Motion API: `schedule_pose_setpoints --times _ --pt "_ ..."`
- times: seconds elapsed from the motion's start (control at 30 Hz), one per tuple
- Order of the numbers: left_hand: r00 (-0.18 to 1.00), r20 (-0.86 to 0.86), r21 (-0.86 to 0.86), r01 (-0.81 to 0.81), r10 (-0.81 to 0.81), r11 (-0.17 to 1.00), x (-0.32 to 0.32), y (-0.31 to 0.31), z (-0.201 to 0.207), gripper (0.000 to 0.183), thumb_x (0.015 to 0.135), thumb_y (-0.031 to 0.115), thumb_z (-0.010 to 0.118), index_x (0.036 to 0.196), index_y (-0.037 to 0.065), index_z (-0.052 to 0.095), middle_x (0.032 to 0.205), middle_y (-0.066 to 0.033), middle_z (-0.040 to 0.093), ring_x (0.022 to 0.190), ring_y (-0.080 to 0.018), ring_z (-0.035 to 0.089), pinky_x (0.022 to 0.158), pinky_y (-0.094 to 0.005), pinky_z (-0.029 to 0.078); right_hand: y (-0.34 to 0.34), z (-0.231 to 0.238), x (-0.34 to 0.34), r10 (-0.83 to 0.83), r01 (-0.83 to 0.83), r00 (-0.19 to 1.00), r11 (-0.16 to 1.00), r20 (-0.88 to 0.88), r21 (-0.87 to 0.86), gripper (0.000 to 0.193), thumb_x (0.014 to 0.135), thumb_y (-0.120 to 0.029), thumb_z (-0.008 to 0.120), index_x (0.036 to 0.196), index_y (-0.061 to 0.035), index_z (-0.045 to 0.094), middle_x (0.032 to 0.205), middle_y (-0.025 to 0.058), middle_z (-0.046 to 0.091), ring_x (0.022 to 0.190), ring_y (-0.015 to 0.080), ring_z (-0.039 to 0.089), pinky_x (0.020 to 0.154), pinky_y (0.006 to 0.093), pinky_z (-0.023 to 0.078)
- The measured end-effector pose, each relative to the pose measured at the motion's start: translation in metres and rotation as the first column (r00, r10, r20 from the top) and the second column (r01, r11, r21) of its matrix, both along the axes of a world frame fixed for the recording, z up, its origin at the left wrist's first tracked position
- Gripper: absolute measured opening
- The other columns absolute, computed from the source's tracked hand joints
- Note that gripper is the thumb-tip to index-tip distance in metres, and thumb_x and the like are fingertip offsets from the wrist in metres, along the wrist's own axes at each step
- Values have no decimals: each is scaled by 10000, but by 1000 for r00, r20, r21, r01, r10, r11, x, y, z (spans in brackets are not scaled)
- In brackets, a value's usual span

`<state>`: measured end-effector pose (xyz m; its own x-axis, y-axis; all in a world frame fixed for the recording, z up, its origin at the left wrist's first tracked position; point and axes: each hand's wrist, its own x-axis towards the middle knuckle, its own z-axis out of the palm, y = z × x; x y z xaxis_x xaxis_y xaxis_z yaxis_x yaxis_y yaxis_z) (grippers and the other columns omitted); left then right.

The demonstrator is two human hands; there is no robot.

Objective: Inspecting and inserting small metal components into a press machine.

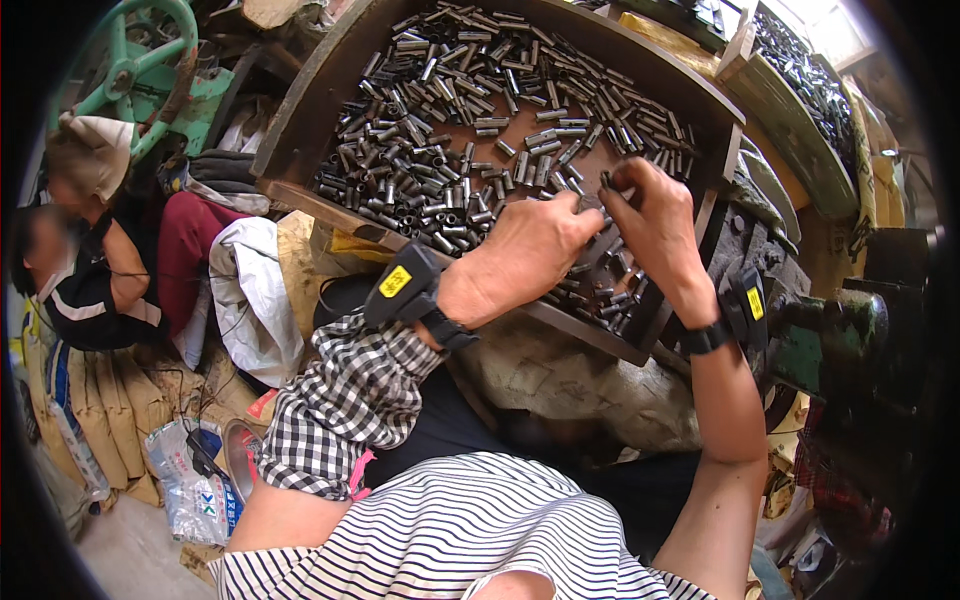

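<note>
A shallow wooden tray (300, 100) holds a great many short, shiny metal tubes (400, 170), heaped thickest at its left and far sides. Over its near right part my two hands work close together. My left hand (525, 250) is closed in a pinch, its back turned up; whatever lies in its fingers is hidden. Just right of it, my right hand (655, 215) pinches a small dark metal piece (606, 180) between thumb and forefinger. More tubes (615, 285) lie below my hands in the tray's near right corner.
Green machinery with a handwheel (125, 75) stands at far left, near a seated person (100, 260). Another wooden tray (800, 130) of metal parts is at far right. A dark green machine part (830, 330) juts in beside my right forearm. Sacks (120, 410) lie at left.
</note>
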<state>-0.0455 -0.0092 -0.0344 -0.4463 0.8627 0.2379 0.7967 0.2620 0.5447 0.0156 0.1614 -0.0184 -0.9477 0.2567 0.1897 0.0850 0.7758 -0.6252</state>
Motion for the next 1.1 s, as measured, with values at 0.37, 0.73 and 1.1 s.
schedule_pose_setpoints --times 0.37,0.73,1.1 --pt "952 -277 -258 58 -131 965 9 25 -8 117 783 40 598 894 38 560 816 -113 592 677 -276 667 556 -355 555 -12 34 109 -245 254 965 806 89 -535 156 807 -49 714 806 -8 564 639 -20 549 549 5 459 486 189 364" --pt "571 815 68 79 -101 995 20 28 12 197 952 174 586 1006 -2 515 831 -88 633 587 -159 647 514 -278 496 -2 25 114 -209 289 953 424 218 -858 309 909 -67 634 1211 -41 570 805 -27 600 598 19 552 496 150 400" --pt "75 991 115 -82 -109 990 30 32 19 192 939 154 607 1075 19 616 755 9 607 539 -28 534 461 -160 438 0 16 115 -299 255 940 303 163 -918 125 942 -101 593 987 7 549 829 101 688 638 114 676 477 179 472"
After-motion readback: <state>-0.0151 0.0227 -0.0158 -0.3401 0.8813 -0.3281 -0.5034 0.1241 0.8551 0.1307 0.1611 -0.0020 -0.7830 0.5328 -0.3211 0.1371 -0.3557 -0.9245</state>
